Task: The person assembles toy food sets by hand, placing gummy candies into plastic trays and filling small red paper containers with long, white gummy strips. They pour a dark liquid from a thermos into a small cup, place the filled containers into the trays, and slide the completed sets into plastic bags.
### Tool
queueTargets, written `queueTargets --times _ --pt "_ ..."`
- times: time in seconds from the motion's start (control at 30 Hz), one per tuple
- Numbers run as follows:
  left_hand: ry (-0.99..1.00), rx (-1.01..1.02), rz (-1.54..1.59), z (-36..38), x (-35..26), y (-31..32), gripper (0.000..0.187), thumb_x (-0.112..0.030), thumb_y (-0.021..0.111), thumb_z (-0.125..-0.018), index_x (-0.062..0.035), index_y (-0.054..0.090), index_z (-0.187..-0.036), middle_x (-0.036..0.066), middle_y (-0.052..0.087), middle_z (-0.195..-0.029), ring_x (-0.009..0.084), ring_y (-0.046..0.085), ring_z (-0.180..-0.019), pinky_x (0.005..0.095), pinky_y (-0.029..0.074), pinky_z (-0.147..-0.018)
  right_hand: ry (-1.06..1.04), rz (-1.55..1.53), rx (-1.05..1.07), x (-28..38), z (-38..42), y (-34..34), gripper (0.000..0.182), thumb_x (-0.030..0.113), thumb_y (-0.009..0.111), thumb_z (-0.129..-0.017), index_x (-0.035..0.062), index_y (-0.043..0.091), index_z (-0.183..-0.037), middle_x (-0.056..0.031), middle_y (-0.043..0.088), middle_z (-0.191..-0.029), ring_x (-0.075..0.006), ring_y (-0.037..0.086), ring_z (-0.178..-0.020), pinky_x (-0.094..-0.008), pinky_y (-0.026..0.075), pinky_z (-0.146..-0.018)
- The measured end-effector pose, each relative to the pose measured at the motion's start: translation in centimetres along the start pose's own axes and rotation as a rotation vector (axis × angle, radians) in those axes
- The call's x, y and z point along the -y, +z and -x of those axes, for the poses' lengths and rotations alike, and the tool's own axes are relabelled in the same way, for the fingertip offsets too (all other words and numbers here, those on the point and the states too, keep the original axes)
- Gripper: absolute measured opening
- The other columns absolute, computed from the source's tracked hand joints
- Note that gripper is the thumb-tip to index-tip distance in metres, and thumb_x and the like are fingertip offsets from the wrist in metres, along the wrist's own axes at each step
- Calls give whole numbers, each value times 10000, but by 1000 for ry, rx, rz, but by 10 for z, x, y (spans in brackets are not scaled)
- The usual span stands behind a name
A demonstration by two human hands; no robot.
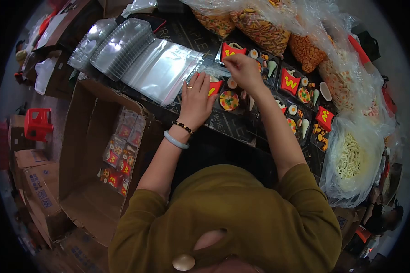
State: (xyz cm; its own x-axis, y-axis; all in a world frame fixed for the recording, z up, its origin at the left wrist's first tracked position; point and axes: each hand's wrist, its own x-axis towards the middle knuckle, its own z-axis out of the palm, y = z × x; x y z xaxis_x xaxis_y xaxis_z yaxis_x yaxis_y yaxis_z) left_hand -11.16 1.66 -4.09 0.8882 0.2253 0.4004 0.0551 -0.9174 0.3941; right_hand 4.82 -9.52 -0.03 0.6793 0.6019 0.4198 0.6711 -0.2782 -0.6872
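Observation:
My left hand (pixel 197 96) lies with fingers stretched out over the left end of a clear tray of toy food. Beside its fingertips, a red toy fries box (pixel 216 86) with a yellow mark and a round toy pizza (pixel 228 100) show in that tray. My right hand (pixel 245 72) hovers over the table with its fingers pinched together; what they hold, if anything, is hidden. Just beyond it is another tray with a red fries box (pixel 233 49) and a toy egg (pixel 253 53). Further filled trays, one with a red fries box (pixel 289 81), stand to the right.
Clear plastic bags (pixel 157 68) and stacked clear trays (pixel 122 44) occupy the table's left. Large bags of small toy pieces (pixel 262 31) line the back, and a bag of pale strips (pixel 349 157) sits right. A cardboard box (pixel 84 152) at my left contains packed sets (pixel 118 154).

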Motion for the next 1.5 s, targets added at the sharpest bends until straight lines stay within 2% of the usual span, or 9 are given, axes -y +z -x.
queueTargets --times 0.2,0.23,0.43,0.57,0.6,0.67,0.93,1.27,1.5 --pt "20 -174 189 -22 -1 -22 525 -148 703 -785 35 512 -1238 226 477 -1304 379 428 -1242 441 363 -1022 38 720 226 -25 -50 -20 227 294 675 -803 100 715 -915 -82 625 -987 -268 577 -988 -463 378 -893" --pt "10 -171 222 -30 -1 -23 526 -149 705 -783 39 512 -1235 226 487 -1293 379 441 -1229 435 374 -1013 110 664 304 -31 -55 -18 232 329 669 -815 116 711 -897 -69 590 -1014 -255 536 -1030 -480 300 -928" --pt "-137 -181 491 -91 7 -1 673 -201 780 -718 49 476 -1263 228 552 -1216 353 539 -1138 387 447 -955 -14 345 169 -20 -56 -28 168 283 672 -835 116 684 -837 -25 586 -916 -215 562 -923 -416 277 -875" --pt "-384 124 1259 -118 5 1 498 -89 782 -737 11 548 -1165 106 649 -1052 187 646 -919 290 538 -783 -197 173 118 10 -43 -35 98 214 679 -829 123 668 -862 -14 583 -877 -200 569 -897 -381 272 -886" --pt "-416 147 1260 -118 -2 -10 468 -73 777 -743 8 556 -1147 94 652 -1036 171 645 -904 284 540 -774 -221 143 60 12 -44 -40 129 127 707 -820 66 669 -928 -39 605 -986 -187 625 -813 -362 473 -734" --pt "-485 189 1257 -115 -10 -22 409 -40 767 -754 2 571 -1111 68 658 -1003 139 644 -873 272 545 -758 -334 155 -88 16 -52 -51 197 66 711 -799 52 685 -994 -78 617 -982 -217 652 -801 -316 530 -648" --pt "-391 186 1163 -104 -15 -26 391 -66 718 -817 3 559 -1167 74 646 -1057 152 649 -911 278 553 -801 -499 337 4 22 -50 -66 76 112 678 -794 79 685 -863 -60 647 -865 -256 617 -831 -342 481 -797" --pt "-313 263 1213 -107 -18 -15 440 -59 726 -800 11 546 -1195 107 634 -1101 172 638 -976 289 545 -840 -227 228 244 21 -23 -56 129 212 581 -878 115 663 -901 -49 670 -758 -221 636 -824 -510 199 -1074" --pt "-136 -107 494 -87 16 -12 582 -239 793 -736 15 559 -1204 161 618 -1129 275 618 -1035 351 501 -884 166 67 249 -51 -59 -34 223 332 583 -906 150 670 -1001 -55 694 -875 -247 637 -908 -466 255 -1000"
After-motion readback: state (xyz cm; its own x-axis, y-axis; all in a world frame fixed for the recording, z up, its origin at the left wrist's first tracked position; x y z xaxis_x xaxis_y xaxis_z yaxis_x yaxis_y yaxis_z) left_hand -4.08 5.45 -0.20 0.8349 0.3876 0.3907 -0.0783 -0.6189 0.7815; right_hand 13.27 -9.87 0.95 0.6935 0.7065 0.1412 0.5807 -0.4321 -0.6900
